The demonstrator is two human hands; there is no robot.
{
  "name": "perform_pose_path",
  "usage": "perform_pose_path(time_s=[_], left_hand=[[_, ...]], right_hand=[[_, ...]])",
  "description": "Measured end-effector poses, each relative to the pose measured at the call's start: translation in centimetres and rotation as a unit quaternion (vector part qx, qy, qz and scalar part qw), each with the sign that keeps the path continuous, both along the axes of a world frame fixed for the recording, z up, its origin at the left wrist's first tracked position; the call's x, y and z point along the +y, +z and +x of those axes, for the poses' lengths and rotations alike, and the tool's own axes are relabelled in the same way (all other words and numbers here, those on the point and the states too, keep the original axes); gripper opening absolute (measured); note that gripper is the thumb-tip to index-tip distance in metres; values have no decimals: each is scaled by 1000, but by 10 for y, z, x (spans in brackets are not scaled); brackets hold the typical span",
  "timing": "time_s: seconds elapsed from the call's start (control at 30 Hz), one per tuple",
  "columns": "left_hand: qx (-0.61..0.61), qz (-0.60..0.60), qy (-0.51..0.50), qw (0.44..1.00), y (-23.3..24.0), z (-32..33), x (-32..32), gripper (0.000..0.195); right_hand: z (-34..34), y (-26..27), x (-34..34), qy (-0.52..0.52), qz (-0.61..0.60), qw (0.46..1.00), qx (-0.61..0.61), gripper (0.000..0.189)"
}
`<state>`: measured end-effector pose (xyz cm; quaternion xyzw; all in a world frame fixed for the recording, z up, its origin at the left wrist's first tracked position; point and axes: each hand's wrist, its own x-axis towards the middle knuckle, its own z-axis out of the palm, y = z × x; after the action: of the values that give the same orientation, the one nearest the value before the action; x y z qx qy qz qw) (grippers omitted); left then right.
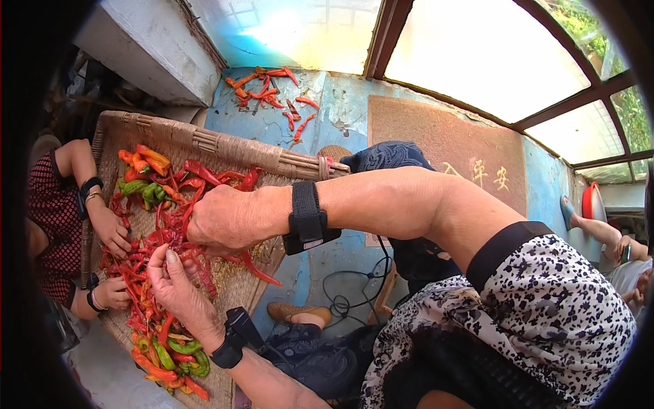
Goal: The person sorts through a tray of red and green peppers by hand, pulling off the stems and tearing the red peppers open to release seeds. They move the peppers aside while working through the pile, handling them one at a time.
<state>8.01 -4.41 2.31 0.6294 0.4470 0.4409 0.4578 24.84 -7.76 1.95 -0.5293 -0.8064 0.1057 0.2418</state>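
My right hand (230,217) is curled over the red chili peppers in a shallow woven basket (235,148). Its fingertips are hidden, so what it holds cannot be made out. Just below, my left hand (179,294) hovers at the middle of the pile with thumb and index tips near each other. No pepper shows plainly between those tips; its other fingers are partly hidden. Split and shrivelled red peppers (148,271) lie around both hands. Green peppers (153,194) and orange peppers (150,158) lie at the upper part, and more green peppers (179,358) at the lower end.
Across the basket, another person's hands (112,235) work in the same pile. Loose red peppers (265,92) lie on the blue floor by a glazed door. A brown mat (449,138) bears writing. Black cable (352,301) coils near my foot. Another person (621,250) sits far right.
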Motion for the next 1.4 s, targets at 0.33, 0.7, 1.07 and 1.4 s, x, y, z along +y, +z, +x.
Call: perform_pose_path(time_s=[0.33, 0.7, 1.07, 1.4], left_hand=[[17, 179, 250, 951, 12, -47, 32, 32], [40, -72, -110, 991, 2, 14, -17, 40], [-372, -123, 195, 899, -6, -75, 56, 36], [520, 203, -91, 825, -15, 19, -10, 19]], right_hand=[[9, 1, -3, -17, -50, 998, 46, 27], [8, -4, 3, 34, -48, 960, 272, 21], [31, 1, 2, -83, 7, 969, 232, 25], [30, 0, -2, -84, 12, 990, 112, 14]])
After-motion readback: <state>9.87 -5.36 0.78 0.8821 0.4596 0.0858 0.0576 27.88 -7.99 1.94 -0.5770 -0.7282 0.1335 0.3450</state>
